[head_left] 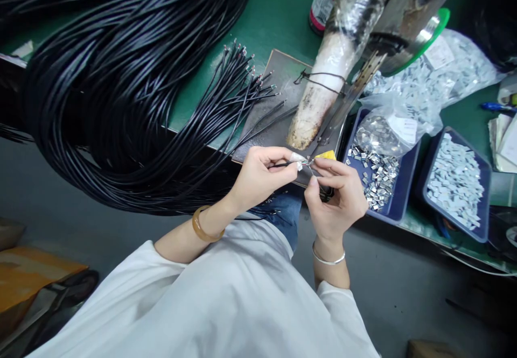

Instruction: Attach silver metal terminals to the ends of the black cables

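Between the fingertips of my left hand (270,177) is the end of a black cable (283,164), with thin stripped wires sticking out of it. A small white piece shows under those fingertips; what it is I cannot tell. My right hand (336,194) faces it from the right, thumb and fingers close together around a thin wire (311,169) from the same end. Just behind the right fingertips lies something small and yellow (326,155). A large bundle of black cables (133,78) spreads over the left side of the bench, its stripped ends (246,72) fanned toward my hands.
A plastic-wrapped fume hose (323,72) comes down over a grey board (262,110). To the right stand a blue bin (398,207) of metal clips and another blue bin (487,196) of pale pieces. Plastic bags (456,72) lie behind them. A bottle (323,2) stands at the back.
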{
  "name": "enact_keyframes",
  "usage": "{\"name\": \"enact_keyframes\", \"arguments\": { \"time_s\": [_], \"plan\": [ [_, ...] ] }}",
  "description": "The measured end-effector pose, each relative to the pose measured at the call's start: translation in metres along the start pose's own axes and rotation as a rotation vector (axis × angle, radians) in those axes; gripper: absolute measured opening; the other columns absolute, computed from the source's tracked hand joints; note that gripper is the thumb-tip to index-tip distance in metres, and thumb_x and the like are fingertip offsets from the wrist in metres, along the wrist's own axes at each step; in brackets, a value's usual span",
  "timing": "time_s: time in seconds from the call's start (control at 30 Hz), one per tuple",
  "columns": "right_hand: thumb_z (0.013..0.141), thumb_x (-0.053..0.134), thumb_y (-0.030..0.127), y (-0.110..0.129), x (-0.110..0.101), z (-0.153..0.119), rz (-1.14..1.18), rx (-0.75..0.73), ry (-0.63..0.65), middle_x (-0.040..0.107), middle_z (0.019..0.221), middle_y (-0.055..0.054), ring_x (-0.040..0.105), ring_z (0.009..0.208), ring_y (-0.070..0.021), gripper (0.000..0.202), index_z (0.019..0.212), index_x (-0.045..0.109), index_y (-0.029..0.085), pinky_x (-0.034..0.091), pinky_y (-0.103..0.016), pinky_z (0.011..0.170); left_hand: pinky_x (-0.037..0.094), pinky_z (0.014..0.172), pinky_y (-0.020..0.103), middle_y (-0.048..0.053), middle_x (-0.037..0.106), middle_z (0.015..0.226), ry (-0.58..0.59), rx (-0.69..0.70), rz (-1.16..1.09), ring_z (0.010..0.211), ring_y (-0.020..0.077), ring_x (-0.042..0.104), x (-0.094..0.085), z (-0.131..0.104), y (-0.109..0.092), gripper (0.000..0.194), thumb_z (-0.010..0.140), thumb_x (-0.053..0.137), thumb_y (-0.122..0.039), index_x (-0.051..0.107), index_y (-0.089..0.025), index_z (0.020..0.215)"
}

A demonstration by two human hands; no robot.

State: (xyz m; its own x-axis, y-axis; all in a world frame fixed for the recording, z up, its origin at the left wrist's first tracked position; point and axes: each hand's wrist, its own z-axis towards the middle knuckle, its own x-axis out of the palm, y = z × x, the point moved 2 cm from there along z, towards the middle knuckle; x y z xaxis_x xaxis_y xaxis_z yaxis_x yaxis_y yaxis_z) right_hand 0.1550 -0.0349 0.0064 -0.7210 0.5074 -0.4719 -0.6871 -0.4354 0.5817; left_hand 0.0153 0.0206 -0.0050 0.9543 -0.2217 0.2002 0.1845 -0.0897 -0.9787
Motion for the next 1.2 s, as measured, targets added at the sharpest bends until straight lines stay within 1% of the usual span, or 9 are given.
{"name": "enact_keyframes", "arguments": {
  "time_s": [0.23, 0.37, 0.47, 0.63, 0.87, 0.93, 1.07, 1.13, 1.2],
  "plan": [
    [0.083, 0.067, 0.009, -0.002, -0.001, -0.004, 0.075, 0.050, -0.003, 0.073, 0.105, -0.004, 0.073, 0.094, -0.0173, 0.017, 0.091, 0.061, 0.022, 0.066, -0.036, 0.079, 0.047, 0.060, 0.018, 0.001, 0.070, 0.068, 0.064, -0.057, -0.056, 0.062, 0.0090, 0.060, 0.001, -0.002, 0.000, 0.009, 0.074, 0.069, -0.018, 0.075, -0.012, 0.076],
    [0.085, 0.068, 0.011, -0.001, -0.007, 0.000, 0.084, 0.146, 0.033, 0.072, 0.094, -0.001, 0.070, 0.088, -0.0154, 0.013, 0.090, 0.065, 0.023, 0.061, -0.033, 0.077, 0.037, 0.052, 0.016, -0.002, 0.061, 0.062, 0.103, -0.103, -0.085, 0.054, 0.0052, 0.048, 0.002, -0.004, -0.002, 0.005, 0.069, 0.070, -0.014, 0.070, -0.012, 0.072],
    [0.085, 0.070, 0.011, 0.002, -0.014, 0.004, 0.014, 0.128, 0.029, 0.068, 0.083, 0.002, 0.065, 0.081, -0.0131, 0.013, 0.089, 0.068, 0.023, 0.057, -0.029, 0.072, 0.029, 0.048, 0.017, -0.004, 0.051, 0.057, 0.156, -0.133, -0.087, 0.051, 0.0037, 0.037, 0.003, -0.008, -0.004, 0.004, 0.067, 0.069, -0.013, 0.065, -0.011, 0.068],
    [0.086, 0.070, 0.011, 0.008, -0.017, 0.007, -0.041, 0.070, 0.171, 0.068, 0.081, 0.003, 0.063, 0.077, -0.0120, 0.013, 0.089, 0.066, 0.024, 0.053, -0.028, 0.071, 0.019, 0.046, 0.019, -0.006, 0.041, 0.057, 0.193, -0.100, 0.007, 0.051, 0.0040, 0.028, 0.002, -0.013, -0.004, 0.006, 0.071, 0.068, -0.016, 0.064, -0.012, 0.070],
    [0.092, 0.061, 0.016, 0.004, -0.012, 0.002, -0.055, 0.059, 0.286, 0.064, 0.083, 0.001, 0.063, 0.080, -0.0133, 0.007, 0.091, 0.058, 0.023, 0.056, -0.029, 0.073, 0.022, 0.047, 0.020, -0.004, 0.043, 0.058, 0.198, -0.046, 0.057, 0.052, 0.0052, 0.030, 0.001, -0.016, -0.002, 0.005, 0.074, 0.065, -0.017, 0.066, -0.012, 0.072],
    [0.094, 0.057, 0.017, 0.002, -0.012, -0.001, 0.027, 0.116, 0.238, 0.062, 0.084, 0.001, 0.065, 0.080, -0.0132, 0.006, 0.094, 0.056, 0.023, 0.058, -0.029, 0.073, 0.020, 0.046, 0.020, -0.005, 0.042, 0.056, 0.190, -0.039, 0.054, 0.050, 0.0047, 0.028, 0.000, -0.017, -0.003, 0.006, 0.074, 0.066, -0.017, 0.067, -0.012, 0.074],
    [0.094, 0.057, 0.016, -0.001, -0.017, -0.004, 0.143, 0.229, -0.044, 0.064, 0.085, 0.002, 0.069, 0.071, -0.0119, 0.010, 0.100, 0.055, 0.023, 0.061, -0.027, 0.061, 0.019, 0.044, 0.020, -0.005, 0.045, 0.055, 0.160, -0.045, 0.033, 0.048, 0.0042, 0.028, -0.001, -0.016, -0.005, 0.008, 0.074, 0.066, -0.017, 0.071, -0.012, 0.079],
    [0.089, 0.065, 0.013, 0.001, -0.018, -0.004, 0.066, 0.165, -0.061, 0.069, 0.088, 0.001, 0.072, 0.078, -0.0144, 0.012, 0.095, 0.061, 0.023, 0.063, -0.029, 0.065, 0.021, 0.044, 0.019, -0.004, 0.051, 0.057, 0.169, -0.058, 0.021, 0.048, 0.0045, 0.031, -0.001, -0.016, -0.004, 0.009, 0.075, 0.066, -0.017, 0.071, -0.012, 0.080],
    [0.084, 0.070, 0.010, 0.003, -0.015, -0.004, -0.010, 0.055, -0.004, 0.074, 0.095, -0.002, 0.074, 0.091, -0.0173, 0.015, 0.091, 0.064, 0.022, 0.065, -0.033, 0.078, 0.025, 0.045, 0.019, -0.002, 0.055, 0.061, 0.177, -0.062, 0.026, 0.049, 0.0050, 0.035, -0.001, -0.016, -0.002, 0.010, 0.076, 0.065, -0.018, 0.072, -0.013, 0.081]
  ]
}}
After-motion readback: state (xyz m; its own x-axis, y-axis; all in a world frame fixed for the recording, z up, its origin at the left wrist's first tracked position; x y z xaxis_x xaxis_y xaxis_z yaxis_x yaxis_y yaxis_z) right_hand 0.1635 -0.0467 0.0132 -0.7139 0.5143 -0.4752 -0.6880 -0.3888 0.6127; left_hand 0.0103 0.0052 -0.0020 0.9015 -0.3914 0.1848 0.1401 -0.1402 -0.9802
